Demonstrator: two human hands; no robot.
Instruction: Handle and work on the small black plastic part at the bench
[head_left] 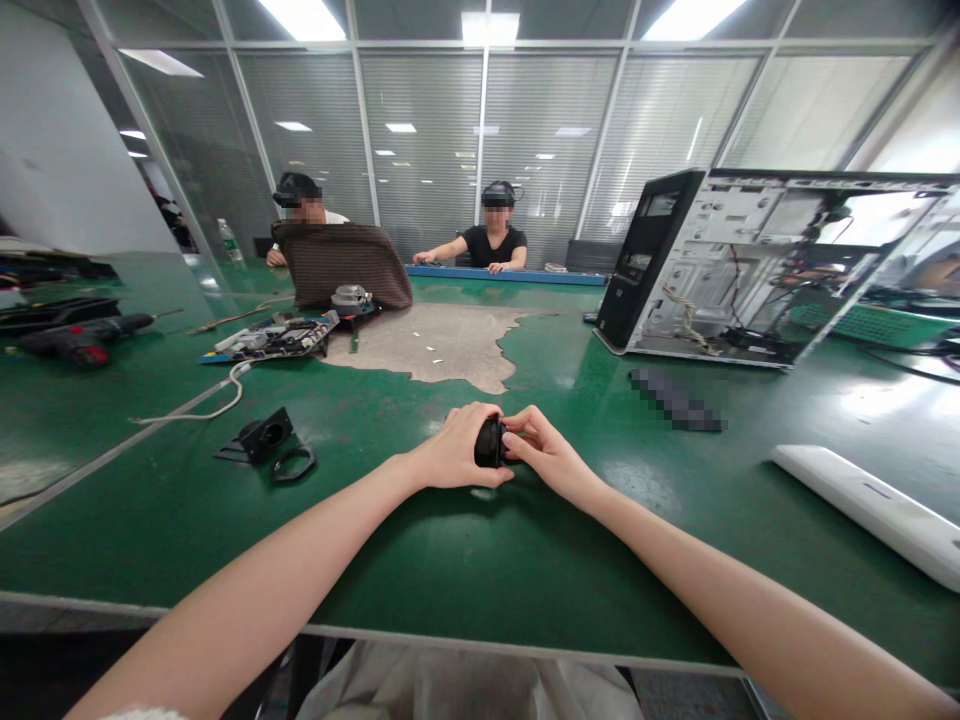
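Between my hands, just above the green table, is a small round black part; its exact kind does not show. My left hand is wrapped around its left side, thumb below and fingers over the top. The fingertips of my right hand pinch its right end. To the left of my hands lie a black bracket-like piece with a round hole and a black ring.
An opened computer case stands at the right. A white bar-shaped object lies near the right edge. Left are a circuit board, a cord and a power drill. Two people sit across the table.
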